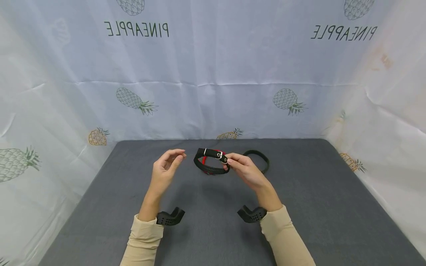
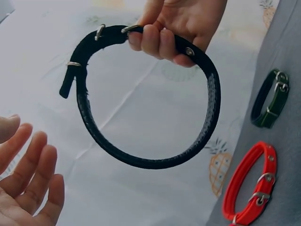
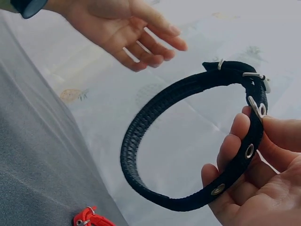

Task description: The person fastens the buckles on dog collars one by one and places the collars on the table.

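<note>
A black pet collar [image 1: 213, 171], buckled into a loop, hangs above the table in my right hand [image 1: 247, 170]. The right thumb and fingers pinch it beside the metal buckle and D-ring, as the right wrist view [image 3: 263, 174] shows. Silver eyelets dot the band, and its tail end passes through a metal keeper. My left hand [image 1: 164, 168] is raised to the left of the collar, apart from it, fingers loosely bent and holding nothing. In the left wrist view the left hand [image 2: 30, 188] is below the collar's tail end.
Behind the black collar, a red collar [image 2: 270, 176] lies on the grey table [image 1: 213, 236]. A dark green collar [image 1: 266, 159] lies to its right. White curtains with pineapple prints [image 1: 213, 111] enclose the back and sides. Black wrist mounts [image 1: 170, 217] sit on both forearms.
</note>
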Tool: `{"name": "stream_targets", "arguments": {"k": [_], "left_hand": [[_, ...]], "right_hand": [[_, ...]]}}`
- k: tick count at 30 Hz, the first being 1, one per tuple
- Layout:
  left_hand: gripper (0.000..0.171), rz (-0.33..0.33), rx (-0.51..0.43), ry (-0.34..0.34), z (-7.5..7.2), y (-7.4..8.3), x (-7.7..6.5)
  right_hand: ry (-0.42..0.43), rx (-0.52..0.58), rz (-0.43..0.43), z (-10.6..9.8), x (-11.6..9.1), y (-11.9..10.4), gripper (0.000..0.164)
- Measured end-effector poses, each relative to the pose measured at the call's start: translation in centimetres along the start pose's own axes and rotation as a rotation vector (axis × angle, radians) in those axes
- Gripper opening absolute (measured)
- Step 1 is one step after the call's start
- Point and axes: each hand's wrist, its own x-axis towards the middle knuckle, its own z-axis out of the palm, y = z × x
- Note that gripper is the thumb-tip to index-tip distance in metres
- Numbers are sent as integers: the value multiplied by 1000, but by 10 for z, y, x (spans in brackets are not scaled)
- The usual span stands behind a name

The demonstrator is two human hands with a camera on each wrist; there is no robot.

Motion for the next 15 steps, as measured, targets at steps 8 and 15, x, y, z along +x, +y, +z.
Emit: {"name": "stream_targets", "arguments": {"k": [8,15], "left_hand": [[18,78,-28,49,-10,2,1],[28,94,-36,73,-21,4,1]], "right_hand": [[39,-57,38,8,13,3,26],[58,-103,50,15,22,10,35]]}}
